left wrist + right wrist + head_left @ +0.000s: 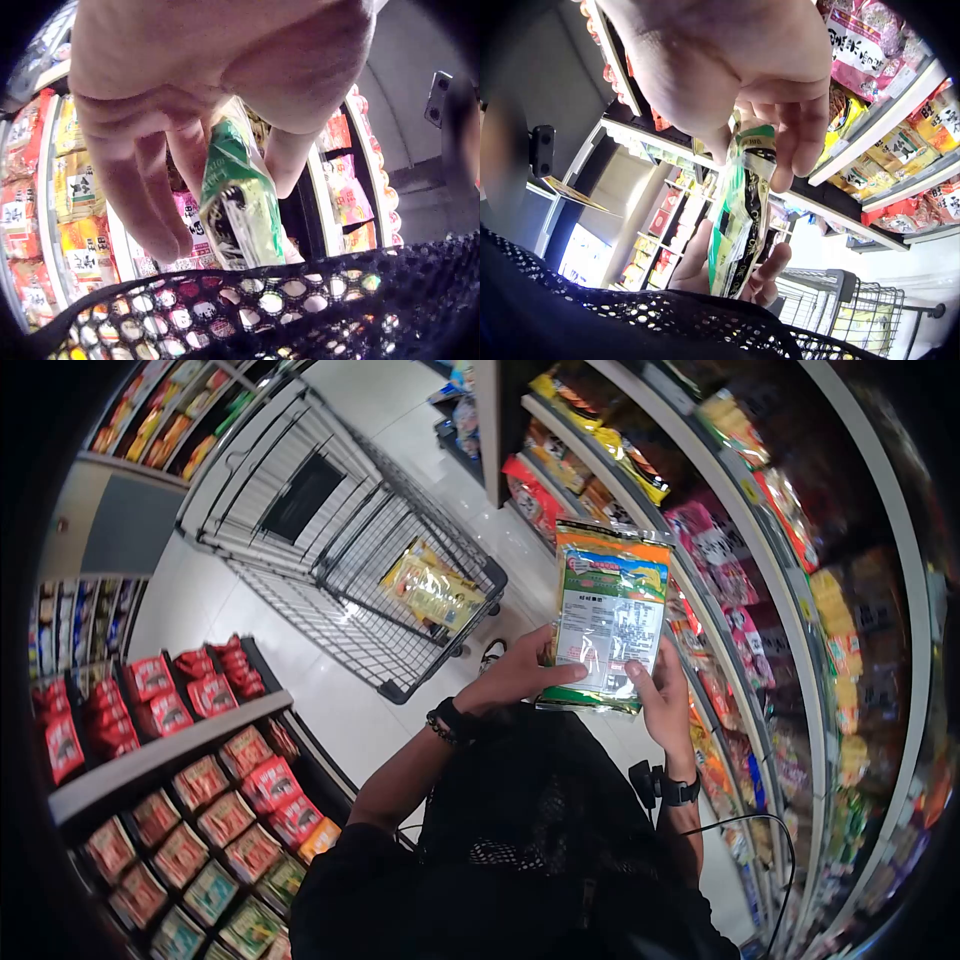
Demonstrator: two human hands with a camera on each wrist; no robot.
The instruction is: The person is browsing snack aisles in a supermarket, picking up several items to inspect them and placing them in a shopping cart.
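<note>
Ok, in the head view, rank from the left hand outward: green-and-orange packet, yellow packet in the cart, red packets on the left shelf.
1. Green-and-orange plastic packet: held in the left hand.
2. Yellow plastic packet: in the wire cart, ahead.
3. Red plastic packets: shelf, far left.

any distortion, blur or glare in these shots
Head view: strong fisheye bends the stocked store shelves, with black corners, though the green and orange printed plastic packet is sharp. Left wrist view: the left hand looms close and soft. Right wrist view: the right hand is blurred, and a bright patch at lower left is blown out.
</note>
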